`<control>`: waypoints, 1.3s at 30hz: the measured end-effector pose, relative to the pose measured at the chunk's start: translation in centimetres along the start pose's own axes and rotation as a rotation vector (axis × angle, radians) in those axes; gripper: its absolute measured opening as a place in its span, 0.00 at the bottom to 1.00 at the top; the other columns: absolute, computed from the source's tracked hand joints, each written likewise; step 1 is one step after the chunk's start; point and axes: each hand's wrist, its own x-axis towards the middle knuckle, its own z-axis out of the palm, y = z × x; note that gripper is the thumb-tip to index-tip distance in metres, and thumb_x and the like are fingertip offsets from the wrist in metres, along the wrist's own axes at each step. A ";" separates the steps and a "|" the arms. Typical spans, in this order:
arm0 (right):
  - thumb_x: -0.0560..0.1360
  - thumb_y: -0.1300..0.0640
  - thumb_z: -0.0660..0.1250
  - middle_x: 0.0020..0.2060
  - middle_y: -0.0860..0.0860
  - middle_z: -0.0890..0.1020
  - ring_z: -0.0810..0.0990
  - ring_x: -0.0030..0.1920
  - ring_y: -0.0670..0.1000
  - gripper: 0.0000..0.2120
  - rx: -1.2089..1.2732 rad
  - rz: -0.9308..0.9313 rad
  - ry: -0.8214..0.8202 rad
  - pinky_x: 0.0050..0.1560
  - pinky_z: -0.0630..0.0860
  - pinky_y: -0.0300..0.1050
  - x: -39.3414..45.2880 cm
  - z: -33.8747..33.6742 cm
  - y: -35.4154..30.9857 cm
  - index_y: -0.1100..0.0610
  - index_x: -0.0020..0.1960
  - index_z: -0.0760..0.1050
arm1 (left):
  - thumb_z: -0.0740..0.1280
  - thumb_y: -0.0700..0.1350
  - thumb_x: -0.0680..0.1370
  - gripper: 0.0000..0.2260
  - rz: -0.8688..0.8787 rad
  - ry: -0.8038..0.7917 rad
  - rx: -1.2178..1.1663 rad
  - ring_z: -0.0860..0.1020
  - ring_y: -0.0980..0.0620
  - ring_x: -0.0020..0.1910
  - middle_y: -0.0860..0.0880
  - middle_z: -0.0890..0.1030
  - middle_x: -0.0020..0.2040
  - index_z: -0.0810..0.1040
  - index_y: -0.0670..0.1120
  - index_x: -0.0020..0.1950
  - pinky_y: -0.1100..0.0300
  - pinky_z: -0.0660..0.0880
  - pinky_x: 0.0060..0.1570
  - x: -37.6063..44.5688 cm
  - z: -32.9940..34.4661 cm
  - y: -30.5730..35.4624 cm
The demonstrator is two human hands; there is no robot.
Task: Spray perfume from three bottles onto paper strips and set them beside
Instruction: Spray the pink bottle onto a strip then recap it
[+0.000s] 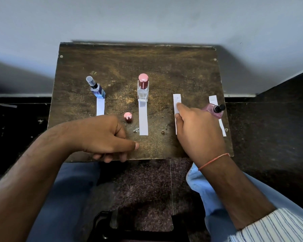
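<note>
Nearest, the left hand point(103, 135) rests curled and empty on the tabletop point(191, 75) while the right hand point(198, 130) presses a strip point(176, 102), seemingly the third, two strips already lying by the farther bottles.

Worn dark wooden table point(164, 67), against wall. On surface, left to right: blue bottle point(97, 88) with strip point(100, 106); loose pink cap point(128, 116); clear bottle point(143, 88) with strip point(143, 117); third strip point(176, 102); pink bottle point(214, 110) on fourth strip point(213, 99).
</note>
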 end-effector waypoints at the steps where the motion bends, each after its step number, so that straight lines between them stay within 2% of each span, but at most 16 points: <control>1: 0.85 0.60 0.61 0.46 0.57 0.85 0.84 0.46 0.62 0.08 -0.015 0.007 0.004 0.41 0.73 0.54 0.0 0.0 0.0 0.56 0.60 0.78 | 0.69 0.62 0.82 0.21 -0.013 0.025 0.007 0.73 0.55 0.19 0.48 0.83 0.26 0.88 0.51 0.36 0.65 0.74 0.30 -0.1 -0.1 -0.1; 4: 0.85 0.60 0.61 0.46 0.56 0.85 0.83 0.47 0.61 0.08 -0.055 0.029 0.014 0.40 0.65 0.50 0.1 0.1 -0.1 0.55 0.60 0.78 | 0.69 0.62 0.82 0.22 -0.013 0.149 0.026 0.74 0.55 0.18 0.48 0.83 0.25 0.85 0.52 0.33 0.67 0.75 0.29 -0.1 -0.5 -0.3; 7: 0.86 0.60 0.61 0.47 0.55 0.86 0.84 0.48 0.61 0.09 -0.066 0.042 0.016 0.39 0.65 0.49 0.1 0.1 -0.1 0.55 0.62 0.78 | 0.68 0.64 0.80 0.23 0.015 0.324 0.095 0.75 0.59 0.18 0.51 0.81 0.23 0.82 0.55 0.29 0.66 0.75 0.30 -0.1 -0.9 -0.6; 10: 0.86 0.58 0.60 0.49 0.55 0.85 0.83 0.49 0.61 0.12 -0.037 0.049 0.018 0.39 0.65 0.49 0.0 0.0 -0.1 0.54 0.66 0.78 | 0.68 0.70 0.76 0.21 0.009 0.501 0.165 0.76 0.61 0.20 0.53 0.80 0.22 0.81 0.57 0.31 0.62 0.72 0.32 0.0 -1.0 -0.9; 14: 0.87 0.53 0.58 0.50 0.54 0.85 0.83 0.50 0.60 0.13 -0.019 0.026 0.029 0.40 0.66 0.49 -0.2 -0.3 -0.3 0.54 0.65 0.78 | 0.70 0.72 0.73 0.26 0.013 0.676 0.163 0.79 0.62 0.21 0.54 0.82 0.24 0.78 0.50 0.34 0.61 0.72 0.35 0.4 -0.8 -1.2; 20: 0.87 0.50 0.57 0.46 0.56 0.86 0.84 0.47 0.61 0.13 -0.003 -0.013 0.034 0.39 0.66 0.50 -0.5 -0.3 -0.3 0.55 0.62 0.75 | 0.75 0.72 0.66 0.22 0.005 0.723 0.164 0.81 0.64 0.27 0.58 0.84 0.30 0.76 0.58 0.47 0.59 0.76 0.34 1.0 -0.3 -0.9; 23: 0.86 0.49 0.58 0.43 0.57 0.85 0.84 0.44 0.62 0.14 0.014 -0.026 0.066 0.38 0.66 0.50 -0.7 0.0 -0.2 0.56 0.63 0.75 | 0.78 0.68 0.68 0.21 0.034 0.697 0.159 0.81 0.65 0.29 0.64 0.84 0.34 0.76 0.62 0.53 0.60 0.75 0.35 1.1 -0.3 -0.8; 26: 0.86 0.49 0.60 0.42 0.56 0.85 0.84 0.42 0.62 0.17 0.094 -0.057 0.112 0.37 0.67 0.49 -0.9 0.1 -0.2 0.55 0.70 0.76 | 0.81 0.62 0.70 0.15 0.092 0.678 0.118 0.82 0.63 0.28 0.63 0.85 0.34 0.80 0.62 0.51 0.63 0.74 0.33 1.3 -0.3 -0.7; 28: 0.85 0.49 0.64 0.42 0.55 0.87 0.85 0.41 0.61 0.19 0.183 -0.112 0.179 0.36 0.72 0.49 -1.3 -0.1 -0.2 0.53 0.74 0.78 | 0.82 0.59 0.71 0.11 0.123 0.683 0.114 0.82 0.64 0.31 0.63 0.85 0.35 0.84 0.60 0.46 0.65 0.73 0.34 1.4 -0.3 -0.6; 29: 0.85 0.49 0.67 0.42 0.54 0.87 0.85 0.40 0.60 0.18 0.237 -0.159 0.221 0.36 0.76 0.50 -1.5 -0.5 -0.2 0.53 0.72 0.80 | 0.83 0.58 0.71 0.10 0.133 0.685 0.113 0.83 0.64 0.32 0.63 0.85 0.35 0.85 0.58 0.45 0.66 0.73 0.35 1.4 -0.3 -0.5; 31: 0.83 0.46 0.69 0.37 0.49 0.87 0.85 0.36 0.54 0.13 0.348 -0.273 0.226 0.36 0.80 0.51 -1.7 -1.3 0.1 0.51 0.61 0.86 | 0.83 0.56 0.70 0.09 0.176 0.662 0.086 0.83 0.63 0.33 0.62 0.85 0.35 0.86 0.57 0.43 0.68 0.74 0.35 1.5 -0.2 -0.4; 33: 0.81 0.40 0.69 0.29 0.45 0.82 0.79 0.29 0.45 0.14 0.450 -0.359 0.029 0.34 0.77 0.48 -1.5 -2.2 1.2 0.49 0.48 0.86 | 0.83 0.56 0.70 0.09 0.264 0.629 0.030 0.83 0.63 0.33 0.60 0.86 0.36 0.86 0.57 0.43 0.71 0.76 0.34 1.7 0.2 -0.1; 35: 0.79 0.35 0.71 0.26 0.46 0.80 0.77 0.26 0.45 0.20 0.437 -0.360 -0.297 0.31 0.74 0.45 -1.2 -3.3 2.7 0.50 0.40 0.83 | 0.83 0.57 0.70 0.09 0.353 0.602 -0.026 0.83 0.63 0.33 0.59 0.86 0.36 0.86 0.56 0.44 0.73 0.76 0.35 1.9 0.7 0.4; 37: 0.76 0.34 0.74 0.28 0.48 0.84 0.81 0.25 0.44 0.22 0.385 -0.251 -0.607 0.29 0.75 0.39 -1.1 -4.3 4.7 0.52 0.38 0.81 | 0.82 0.57 0.72 0.09 0.421 0.587 -0.069 0.80 0.63 0.31 0.58 0.85 0.37 0.87 0.57 0.47 0.74 0.73 0.33 2.5 1.4 1.1; 39: 0.73 0.31 0.75 0.29 0.48 0.86 0.83 0.24 0.45 0.26 0.322 -0.056 -0.781 0.28 0.77 0.39 -1.4 -5.3 7.0 0.54 0.37 0.80 | 0.81 0.56 0.74 0.08 0.473 0.585 -0.084 0.77 0.64 0.28 0.58 0.85 0.38 0.88 0.57 0.51 0.75 0.69 0.31 3.1 2.1 1.8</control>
